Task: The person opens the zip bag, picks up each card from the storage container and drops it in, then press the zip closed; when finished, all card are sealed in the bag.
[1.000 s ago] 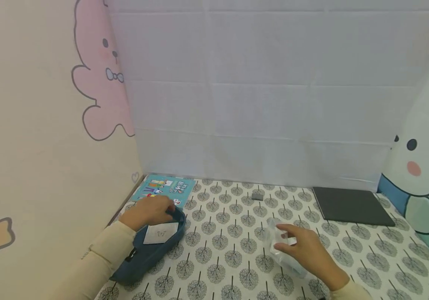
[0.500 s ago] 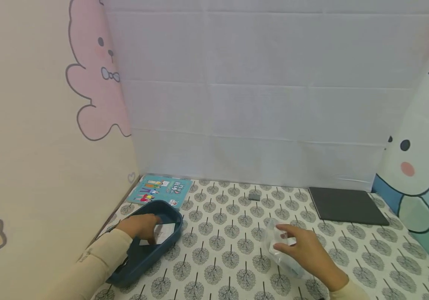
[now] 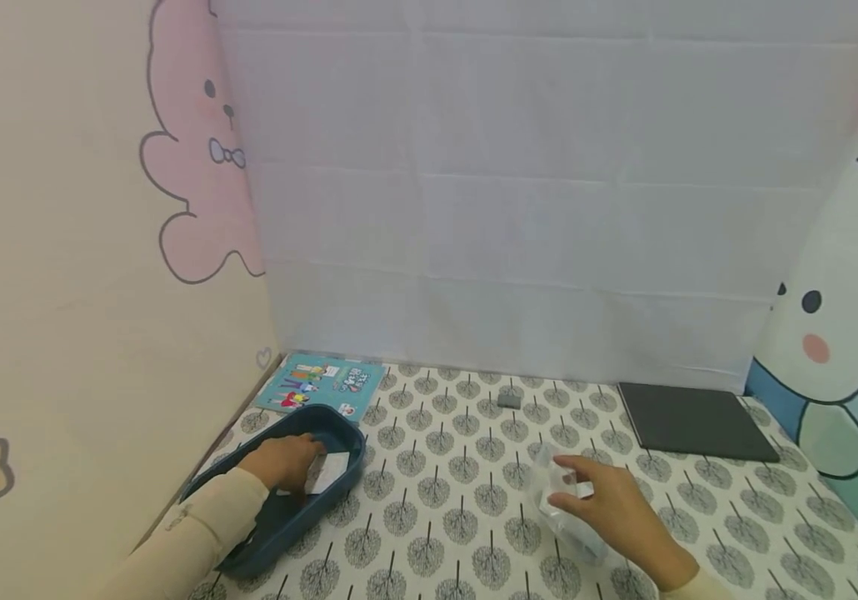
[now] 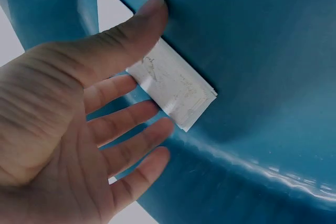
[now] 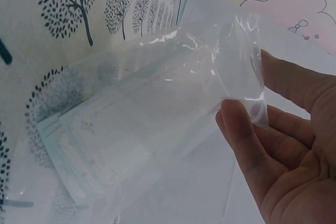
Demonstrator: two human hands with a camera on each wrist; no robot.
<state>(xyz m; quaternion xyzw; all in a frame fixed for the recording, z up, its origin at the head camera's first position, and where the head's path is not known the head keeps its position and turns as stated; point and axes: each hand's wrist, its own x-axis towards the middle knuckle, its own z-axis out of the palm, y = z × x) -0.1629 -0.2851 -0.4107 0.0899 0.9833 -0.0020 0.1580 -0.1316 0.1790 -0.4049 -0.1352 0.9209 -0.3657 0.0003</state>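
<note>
My left hand (image 3: 286,463) reaches down into a dark blue basin (image 3: 279,533). There lies a small stack of white cards (image 4: 176,85). In the left wrist view the thumb crosses over the stack, and the loosely extended fingers lie along its near edge. My right hand (image 3: 609,504) holds a clear plastic bag (image 5: 157,72) by its mouth, pinched between thumb and fingers. Several pale printed cards (image 5: 121,135) show through the bag. In the head view the bag lies slanted low over the cloth, partly hidden by the hand.
A turquoise picture book (image 3: 320,385) lies behind the basin, near the left wall. On the tree-patterned cloth (image 3: 429,500) sits a small grey block (image 3: 509,402) towards the back. A black flat board (image 3: 697,421) lies at the back right. A white sheet hangs behind.
My left hand has come down from above the basin's far rim to the white cards inside it. The right hand stays at the bag with little movement. The head view shifts slightly.
</note>
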